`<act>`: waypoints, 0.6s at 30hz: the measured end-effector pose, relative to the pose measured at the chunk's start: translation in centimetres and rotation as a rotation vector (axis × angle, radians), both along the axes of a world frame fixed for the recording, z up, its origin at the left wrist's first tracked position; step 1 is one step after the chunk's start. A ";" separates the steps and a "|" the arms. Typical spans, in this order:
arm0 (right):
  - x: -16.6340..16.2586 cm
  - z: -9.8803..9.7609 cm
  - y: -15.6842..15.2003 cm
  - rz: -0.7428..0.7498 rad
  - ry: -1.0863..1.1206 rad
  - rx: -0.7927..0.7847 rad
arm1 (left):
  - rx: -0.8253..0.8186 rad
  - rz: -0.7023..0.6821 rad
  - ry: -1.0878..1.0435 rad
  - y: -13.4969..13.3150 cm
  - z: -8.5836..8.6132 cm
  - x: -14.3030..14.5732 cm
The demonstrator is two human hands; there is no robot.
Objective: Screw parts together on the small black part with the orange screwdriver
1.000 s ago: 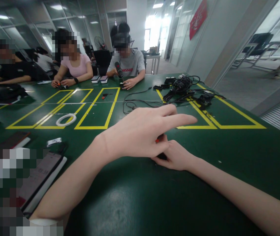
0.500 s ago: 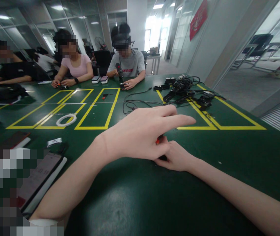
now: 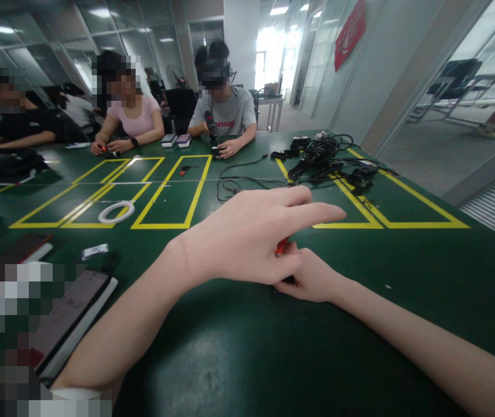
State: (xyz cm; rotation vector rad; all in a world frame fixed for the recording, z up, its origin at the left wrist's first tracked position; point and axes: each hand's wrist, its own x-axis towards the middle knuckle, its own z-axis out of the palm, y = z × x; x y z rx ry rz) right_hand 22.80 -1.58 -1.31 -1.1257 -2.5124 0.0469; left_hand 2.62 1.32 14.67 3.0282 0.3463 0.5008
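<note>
Just above the green table (image 3: 238, 347), my left hand (image 3: 256, 231) arches over with its back toward me. One finger stretches out to the right, while others curl down around a small orange piece (image 3: 281, 247), most of which is hidden. Against it from the right is my right hand (image 3: 310, 277), its fingers bent and low over the tabletop. Something dark shows between the two hands, but its shape is covered. What my right fingers grip cannot be made out.
A tangle of black cables (image 3: 323, 153) lies at the back right. Yellow tape (image 3: 160, 226) marks rectangles on the table, with a white ring (image 3: 117, 212) inside one. A boxed item (image 3: 71, 313) lies at left. Several people sit across, one holding a black-and-red tool (image 3: 211, 124).
Slightly more of the orange piece shows between my hands. Both hands stay in nearly the same place.
</note>
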 end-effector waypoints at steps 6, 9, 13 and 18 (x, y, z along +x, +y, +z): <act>0.1 -0.1 0.0 0.005 0.019 -0.002 | 0.006 0.014 0.007 0.0 0.0 0.0; 0.1 -0.1 0.0 0.013 0.024 -0.005 | 0.025 0.012 0.010 0.0 0.0 0.0; 0.1 -0.1 0.1 0.005 0.015 -0.018 | 0.040 0.014 0.017 0.0 0.0 0.0; 0.0 0.2 0.0 -0.001 -0.005 -0.038 | 0.037 0.010 0.017 0.0 0.1 0.0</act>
